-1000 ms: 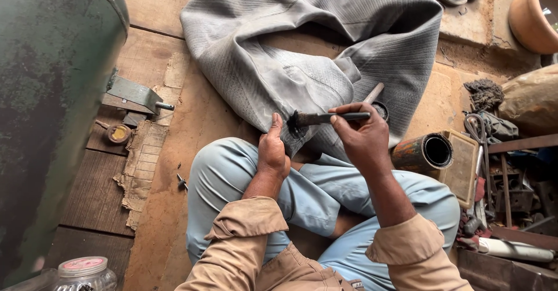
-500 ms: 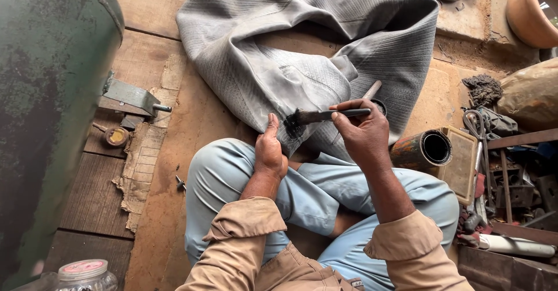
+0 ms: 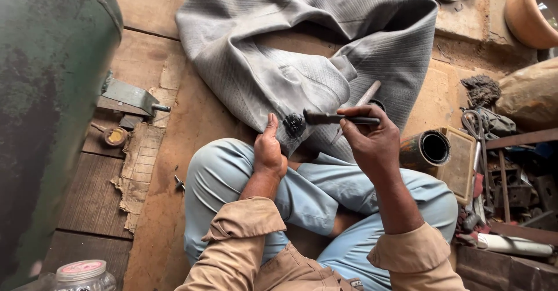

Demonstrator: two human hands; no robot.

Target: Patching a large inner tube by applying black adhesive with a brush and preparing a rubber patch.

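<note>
Pinning: left hand [image 3: 269,148] is pressing the grey inner tube [image 3: 302,64] over the knee, steadying it.
Working: right hand [image 3: 372,143] is gripping a dark hand tool [image 3: 337,118], tip at nine o'clock, on the patch [image 3: 294,125].

right hand [image 3: 372,143] shifted slightly left, dark tool [image 3: 340,118] tip now nearer the black patch [image 3: 294,125]

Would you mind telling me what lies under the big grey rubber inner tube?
The grey rubber inner tube lies on worn wooden floor planks, its near fold draped over the light blue trousered knee. A pale stick pokes from its fold; the rest is hidden.
</note>
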